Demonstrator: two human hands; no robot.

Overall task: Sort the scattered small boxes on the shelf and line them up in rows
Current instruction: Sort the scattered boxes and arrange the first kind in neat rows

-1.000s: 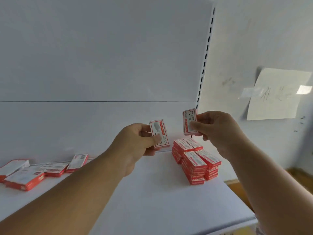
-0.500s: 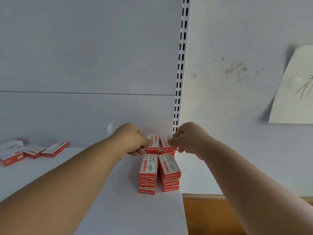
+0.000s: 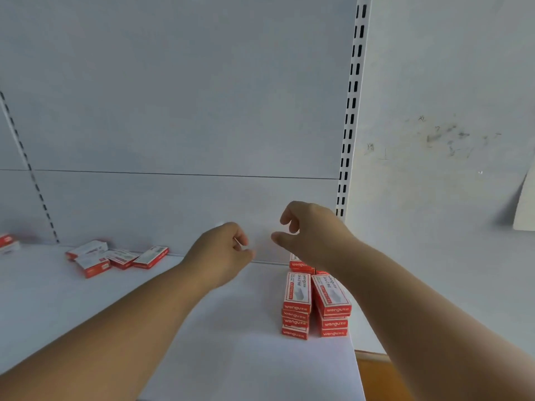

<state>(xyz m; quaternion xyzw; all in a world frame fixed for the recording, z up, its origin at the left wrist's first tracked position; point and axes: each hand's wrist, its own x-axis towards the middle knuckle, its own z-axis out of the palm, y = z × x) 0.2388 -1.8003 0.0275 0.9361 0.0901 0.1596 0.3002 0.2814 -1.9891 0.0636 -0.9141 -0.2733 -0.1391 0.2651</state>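
Small red-and-white boxes stand in neat stacks (image 3: 315,302) at the right end of the white shelf (image 3: 237,328), two stacks in front and more behind, partly hidden by my right arm. Several loose boxes (image 3: 115,257) lie scattered at the back left of the shelf. My left hand (image 3: 223,250) hovers above the shelf, left of the stacks, fingers loosely curled and holding nothing. My right hand (image 3: 307,230) hangs above the rear stacks with relaxed, bent fingers, also holding nothing.
A slotted upright (image 3: 351,111) marks the shelf's right end, with a scuffed white wall beyond. A second slotted upright (image 3: 29,169) stands at the left. One more box (image 3: 7,241) sits at the far left edge. The shelf's right edge drops to an orange floor (image 3: 376,377).
Both hands set their boxes onto the rear stacks and let go. They have since lifted away, the left hand drifting left. The camera has swung back toward the left.
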